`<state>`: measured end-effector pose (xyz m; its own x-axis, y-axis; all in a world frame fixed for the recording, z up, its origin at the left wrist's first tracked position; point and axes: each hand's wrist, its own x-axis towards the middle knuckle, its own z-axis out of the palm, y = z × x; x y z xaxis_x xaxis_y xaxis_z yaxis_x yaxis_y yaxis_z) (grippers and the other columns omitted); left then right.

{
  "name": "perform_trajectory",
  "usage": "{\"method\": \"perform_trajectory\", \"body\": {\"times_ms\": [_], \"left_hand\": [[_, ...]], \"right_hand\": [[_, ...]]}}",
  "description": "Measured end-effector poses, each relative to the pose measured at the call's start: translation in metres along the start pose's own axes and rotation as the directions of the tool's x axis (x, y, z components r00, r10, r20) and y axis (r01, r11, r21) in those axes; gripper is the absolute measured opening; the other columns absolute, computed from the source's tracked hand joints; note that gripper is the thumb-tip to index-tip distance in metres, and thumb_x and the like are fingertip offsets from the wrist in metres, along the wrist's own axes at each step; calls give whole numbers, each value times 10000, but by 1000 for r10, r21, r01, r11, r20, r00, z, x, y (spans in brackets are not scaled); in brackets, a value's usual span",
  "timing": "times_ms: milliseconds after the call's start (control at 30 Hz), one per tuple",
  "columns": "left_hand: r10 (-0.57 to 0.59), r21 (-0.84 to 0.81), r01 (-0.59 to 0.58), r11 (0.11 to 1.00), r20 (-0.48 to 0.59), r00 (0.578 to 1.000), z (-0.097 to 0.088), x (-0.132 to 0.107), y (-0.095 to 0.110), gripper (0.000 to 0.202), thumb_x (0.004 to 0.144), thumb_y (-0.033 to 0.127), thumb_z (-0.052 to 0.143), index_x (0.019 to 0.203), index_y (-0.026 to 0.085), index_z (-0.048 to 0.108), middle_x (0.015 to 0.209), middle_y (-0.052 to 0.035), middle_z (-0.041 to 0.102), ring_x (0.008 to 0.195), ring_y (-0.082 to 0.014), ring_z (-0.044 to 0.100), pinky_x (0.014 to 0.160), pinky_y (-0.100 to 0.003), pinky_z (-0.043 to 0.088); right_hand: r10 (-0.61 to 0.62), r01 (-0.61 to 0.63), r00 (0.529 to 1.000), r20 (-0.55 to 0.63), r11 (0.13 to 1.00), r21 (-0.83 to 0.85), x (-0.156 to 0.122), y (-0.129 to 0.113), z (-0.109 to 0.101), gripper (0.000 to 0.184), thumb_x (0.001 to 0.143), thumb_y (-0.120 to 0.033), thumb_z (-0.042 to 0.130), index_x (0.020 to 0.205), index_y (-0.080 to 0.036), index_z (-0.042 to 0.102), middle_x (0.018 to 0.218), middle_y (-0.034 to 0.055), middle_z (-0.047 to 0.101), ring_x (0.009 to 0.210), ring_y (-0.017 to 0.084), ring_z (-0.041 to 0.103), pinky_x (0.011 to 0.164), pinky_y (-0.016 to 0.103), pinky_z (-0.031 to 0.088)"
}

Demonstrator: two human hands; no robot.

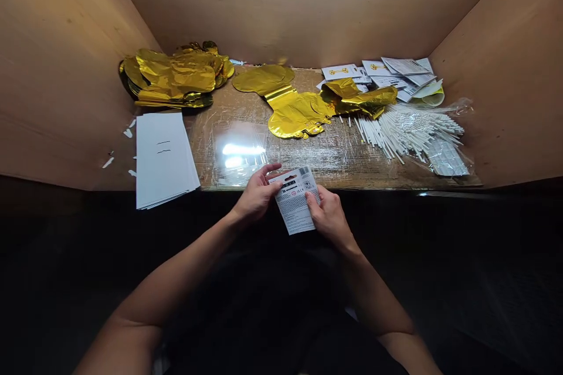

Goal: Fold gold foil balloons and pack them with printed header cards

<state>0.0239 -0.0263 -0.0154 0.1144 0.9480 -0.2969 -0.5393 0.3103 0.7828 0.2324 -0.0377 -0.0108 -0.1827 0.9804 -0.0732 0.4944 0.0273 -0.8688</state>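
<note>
Between my two hands, just off the front edge of the table, is a white printed packaging card (295, 214) with a hang hole, a barcode and small text facing me. My left hand (256, 194) pinches its upper left corner, thumb in front, with a finger stretched out above it. My right hand (328, 214) grips the right edge, its thumb pressed on the printed face and its other fingers behind. Beyond the card, a flat gold foil balloon (294, 106) lies across the middle of the table.
A pile of gold foil balloons (176, 73) lies at the back left, behind white slitted cards (165, 158) overhanging the front edge. At right are loose white sticks (409, 129) on clear plastic, a crumpled gold foil piece (358, 96) and printed cards (407, 66). Wooden walls (281, 6) enclose three sides.
</note>
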Motion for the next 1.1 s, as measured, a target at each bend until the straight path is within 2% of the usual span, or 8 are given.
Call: {"method": "perform_trajectory", "body": {"times_ms": [233,433,667,800,867,967,1033,1100], "left_hand": [[-24,-64,23,998,-23,999,7,3,1,587,713,278,978,1216,160,701,1157,-125,815,954,-236,785,883,-379,641],[21,-100,-36,994,-147,989,14,18,18,513,696,232,973,1140,160,727,1097,-103,824,903,-222,783,859,-380,653],[-27,-18,29,999,78,997,40,3,-36,465,760,392,934,1082,105,763,1083,-158,806,950,-298,776,868,-425,637],[-1,261,-54,964,206,979,41,1,-46,466,888,452,810,1183,100,723,1156,-189,779,1026,-325,767,943,-487,623],[205,517,-265,814,171,964,34,8,-39,553,935,423,765,1388,140,621,1322,-203,722,1191,-347,728,1035,-538,594],[470,801,-544,251,390,792,21,23,-23,734,940,408,768,1571,182,468,1628,-241,490,1529,-385,482,1218,-595,458],[287,731,-680,-58,665,690,13,34,-16,726,931,436,777,1555,177,512,1690,-229,427,1610,-398,356,1290,-611,359],[76,636,-755,-163,771,633,9,41,-13,657,939,460,760,1504,174,583,1658,-207,493,1596,-402,385,1300,-615,336]], "right_hand": [[-28,-46,986,165,903,428,1,5,-2,325,997,-517,674,1094,-208,699,982,72,762,850,239,729,707,330,600],[107,-245,966,235,672,699,-24,38,19,496,844,-586,852,1062,-205,621,682,-18,694,397,118,559,345,213,418],[255,-155,967,3,576,803,-36,31,32,479,866,-515,863,1104,-228,563,622,-48,706,387,109,606,378,164,441],[356,-157,932,-68,568,808,-30,28,24,531,788,-577,898,1020,-186,625,606,-20,698,383,104,606,331,133,327],[408,-192,911,-63,554,810,-27,31,22,544,744,-605,912,921,-168,639,585,-7,683,375,104,595,316,131,283],[444,-220,894,-53,540,813,-24,39,19,536,721,-602,920,821,-160,633,568,-7,663,353,86,554,314,135,271],[422,-218,906,-39,542,812,-22,46,18,529,708,-594,926,792,-160,637,577,-7,665,353,80,544,317,144,294],[364,-195,931,-25,555,809,-21,52,19,509,691,-568,941,815,-159,663,602,-6,681,359,78,539,327,162,342]]}}
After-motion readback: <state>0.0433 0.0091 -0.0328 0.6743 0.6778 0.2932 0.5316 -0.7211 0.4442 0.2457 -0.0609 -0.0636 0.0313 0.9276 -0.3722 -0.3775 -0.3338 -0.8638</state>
